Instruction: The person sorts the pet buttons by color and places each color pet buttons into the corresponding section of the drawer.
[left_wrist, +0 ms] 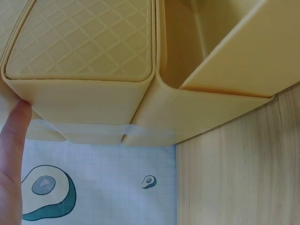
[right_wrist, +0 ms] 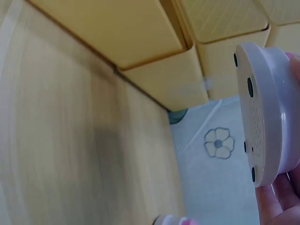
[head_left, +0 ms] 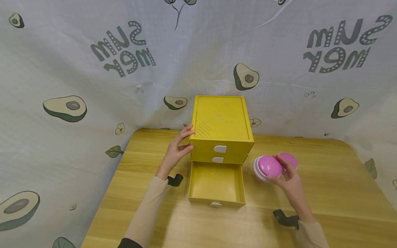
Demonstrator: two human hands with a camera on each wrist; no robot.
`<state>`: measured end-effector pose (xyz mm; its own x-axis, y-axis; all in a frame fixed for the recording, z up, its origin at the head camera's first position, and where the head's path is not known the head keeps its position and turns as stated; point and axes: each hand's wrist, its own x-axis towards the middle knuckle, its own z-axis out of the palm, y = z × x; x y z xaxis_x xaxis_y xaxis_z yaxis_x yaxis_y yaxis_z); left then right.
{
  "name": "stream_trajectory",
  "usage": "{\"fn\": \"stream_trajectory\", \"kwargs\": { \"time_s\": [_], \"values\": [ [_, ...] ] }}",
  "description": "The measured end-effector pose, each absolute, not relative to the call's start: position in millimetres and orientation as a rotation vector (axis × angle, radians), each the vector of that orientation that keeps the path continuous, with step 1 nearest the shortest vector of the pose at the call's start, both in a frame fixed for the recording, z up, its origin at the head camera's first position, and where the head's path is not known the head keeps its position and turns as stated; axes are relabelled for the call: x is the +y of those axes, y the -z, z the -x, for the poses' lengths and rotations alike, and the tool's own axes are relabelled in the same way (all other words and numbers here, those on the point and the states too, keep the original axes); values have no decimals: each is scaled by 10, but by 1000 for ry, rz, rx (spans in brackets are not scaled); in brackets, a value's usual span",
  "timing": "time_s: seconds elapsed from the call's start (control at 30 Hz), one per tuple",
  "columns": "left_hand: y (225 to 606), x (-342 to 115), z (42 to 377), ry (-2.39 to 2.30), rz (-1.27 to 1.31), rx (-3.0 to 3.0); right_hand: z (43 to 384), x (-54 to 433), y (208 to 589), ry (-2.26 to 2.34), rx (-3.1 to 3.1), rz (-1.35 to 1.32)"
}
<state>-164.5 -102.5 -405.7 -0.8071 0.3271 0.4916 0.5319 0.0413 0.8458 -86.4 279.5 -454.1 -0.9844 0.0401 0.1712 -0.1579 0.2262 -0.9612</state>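
My right hand (head_left: 292, 183) grips a buzzer button with a glossy pink dome (head_left: 270, 166) and a white base, raised over the table just right of a yellow drawer unit (head_left: 221, 119). Its white underside (right_wrist: 257, 124), with small dark feet and a patch of tiny holes, shows in the right wrist view. A second pink button (head_left: 289, 159) stands behind it, partly covered. My left hand (head_left: 174, 152) rests its fingertips against the unit's left side near the front corner. The bottom drawer (head_left: 217, 181) is pulled out and has nothing in it; both drawers above are closed.
The unit stands on a wood-grain table (head_left: 139, 203) with a pale avocado-print cloth (head_left: 198, 62) hanging behind. White tabs (head_left: 220, 148) mark the drawer fronts. Dark wrist-camera mounts (head_left: 286, 219) stick out beside both wrists.
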Motion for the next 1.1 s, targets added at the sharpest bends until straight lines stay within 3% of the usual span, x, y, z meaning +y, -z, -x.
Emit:
{"fn": "stream_trajectory", "kwargs": {
  "time_s": [0.43,0.77,1.1],
  "values": [
    [4046,-1059,1721,1883,902,-2143,678,2466,4283,-1863,-2333,-250],
    [4038,-1089,1777,1911,910,-2139,674,2082,4314,-1911,-2288,-420],
    [4047,-1118,1845,1910,932,-2128,710,1610,4379,-1883,-2386,-418]
  ]
}}
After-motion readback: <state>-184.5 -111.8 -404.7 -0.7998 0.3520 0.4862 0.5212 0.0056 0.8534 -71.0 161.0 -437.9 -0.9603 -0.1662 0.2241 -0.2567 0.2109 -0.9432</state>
